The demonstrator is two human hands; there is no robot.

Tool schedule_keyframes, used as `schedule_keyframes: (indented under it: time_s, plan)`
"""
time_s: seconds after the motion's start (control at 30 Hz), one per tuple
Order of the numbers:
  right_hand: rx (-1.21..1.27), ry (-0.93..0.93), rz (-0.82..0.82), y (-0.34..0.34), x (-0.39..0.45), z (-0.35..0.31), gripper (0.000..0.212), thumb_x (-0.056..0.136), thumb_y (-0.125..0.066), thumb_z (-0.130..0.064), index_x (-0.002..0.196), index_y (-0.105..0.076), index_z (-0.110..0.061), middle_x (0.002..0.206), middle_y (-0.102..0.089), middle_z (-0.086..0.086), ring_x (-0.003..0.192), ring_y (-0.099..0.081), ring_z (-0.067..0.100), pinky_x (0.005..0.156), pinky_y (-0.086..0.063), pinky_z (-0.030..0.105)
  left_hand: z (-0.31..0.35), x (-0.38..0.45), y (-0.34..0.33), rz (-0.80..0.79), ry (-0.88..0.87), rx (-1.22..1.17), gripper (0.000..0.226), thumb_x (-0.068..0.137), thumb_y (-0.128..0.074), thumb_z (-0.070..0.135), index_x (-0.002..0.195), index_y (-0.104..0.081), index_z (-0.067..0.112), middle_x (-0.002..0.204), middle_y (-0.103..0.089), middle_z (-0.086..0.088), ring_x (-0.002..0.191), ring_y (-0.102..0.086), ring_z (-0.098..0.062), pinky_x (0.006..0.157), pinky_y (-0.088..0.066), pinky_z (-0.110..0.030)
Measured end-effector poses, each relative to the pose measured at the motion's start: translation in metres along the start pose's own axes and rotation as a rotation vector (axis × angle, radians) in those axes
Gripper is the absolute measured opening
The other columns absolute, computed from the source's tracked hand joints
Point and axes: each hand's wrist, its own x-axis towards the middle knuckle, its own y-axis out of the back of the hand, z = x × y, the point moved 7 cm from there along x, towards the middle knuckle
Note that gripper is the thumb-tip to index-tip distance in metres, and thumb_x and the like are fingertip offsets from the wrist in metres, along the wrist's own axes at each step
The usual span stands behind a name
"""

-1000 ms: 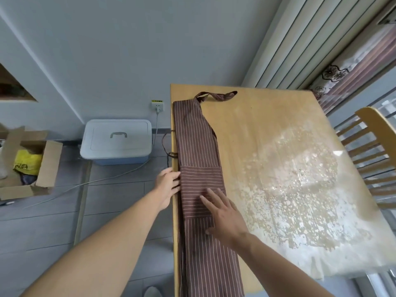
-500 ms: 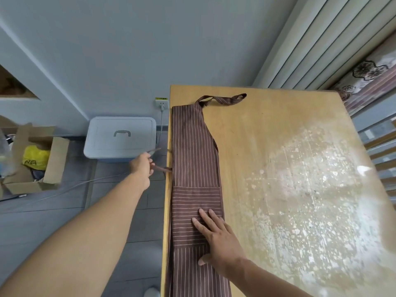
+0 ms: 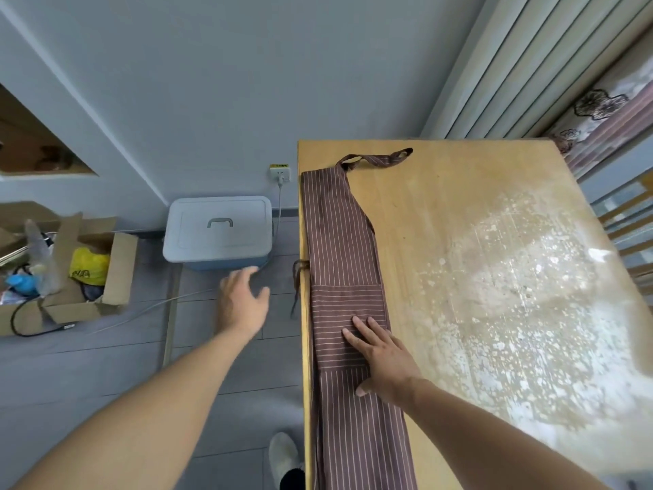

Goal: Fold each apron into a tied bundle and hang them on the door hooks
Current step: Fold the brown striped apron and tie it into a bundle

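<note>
The wooden table (image 3: 459,213) carries a brown striped apron (image 3: 339,235) folded into one long narrow strip that lies along the table's left edge, running away from the right hand (image 3: 383,355) toward the far end, where its neck loop (image 3: 376,159) lies flat on the bare wood. That right hand rests palm down on the strip with fingers spread flat, pressing the horizontally striped pocket section rather than gripping anything. Left of it, off the table and over the grey floor, the left hand (image 3: 242,302) hangs open with fingers loosely spread, holding nothing. Between the two hands, a thin brown tie (image 3: 299,281) dangles over the table's edge, just beside the left hand but apart from it. Beyond the left hand a lidded pale storage box (image 3: 218,231) sits on the floor, with an open cardboard box (image 3: 70,277) further left.
</note>
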Motion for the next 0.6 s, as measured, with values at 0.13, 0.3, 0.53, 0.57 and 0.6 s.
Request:
schedule_keyframes:
  time_s: [0.13,0.3,0.53,0.57,0.6]
  plan:
    - [0.080,-0.211,0.125,-0.002,-0.022,0.001,0.113,0.075,-0.083,-0.049,0.161,-0.010,-0.039,0.169,-0.007,-0.004,0.154,-0.014,0.024,0.122,-0.028,0.047,0.076,-0.080,-0.078,-0.360,-0.497,0.201,0.067,0.099,-0.052,0.010,0.158,-0.026,0.029,0.167,-0.014,0.009,0.155,-0.007,-0.014,0.125,-0.001,-0.038]
    - [0.614,-0.681,0.316,-0.065,-0.112,0.026,0.063,0.083,-0.075,-0.056,0.129,-0.040,-0.030,0.119,-0.056,-0.010,0.096,-0.060,0.010,0.075,-0.054,0.032,0.065,-0.127,-0.140,-0.751,-0.628,0.529,0.080,0.099,-0.046,0.012,0.162,0.000,0.030,0.166,0.021,0.005,0.153,0.020,-0.016,0.126,0.008,-0.040]
    - [1.132,-0.542,-0.113,-0.100,-0.153,0.000,0.038,0.092,-0.075,-0.028,0.121,-0.060,-0.007,0.101,-0.075,0.010,0.085,-0.075,0.027,0.079,-0.063,0.042,0.055,-0.135,-0.148,-0.774,-0.692,0.653,0.091,0.095,-0.055,0.022,0.160,0.007,0.037,0.159,0.035,0.004,0.149,0.032,-0.021,0.124,0.014,-0.048]
    - [1.164,-0.504,-0.071,-0.085,-0.155,-0.001,0.039,0.091,-0.077,-0.024,0.122,-0.058,-0.009,0.100,-0.076,0.012,0.082,-0.075,0.027,0.076,-0.064,0.041,0.057,-0.140,-0.145,-0.785,-0.691,0.684,0.095,0.091,-0.056,0.016,0.159,0.005,0.039,0.159,0.035,0.005,0.148,0.033,-0.021,0.123,0.014,-0.051]
    - [1.218,-0.463,-0.010,-0.065,-0.157,-0.002,0.044,0.089,-0.079,-0.022,0.125,-0.054,-0.017,0.099,-0.076,0.012,0.079,-0.075,0.027,0.070,-0.063,0.038,0.056,-0.147,-0.145,-0.795,-0.702,0.713,0.098,0.087,-0.056,0.012,0.159,0.004,0.041,0.159,0.035,0.006,0.148,0.034,-0.022,0.122,0.014,-0.055]
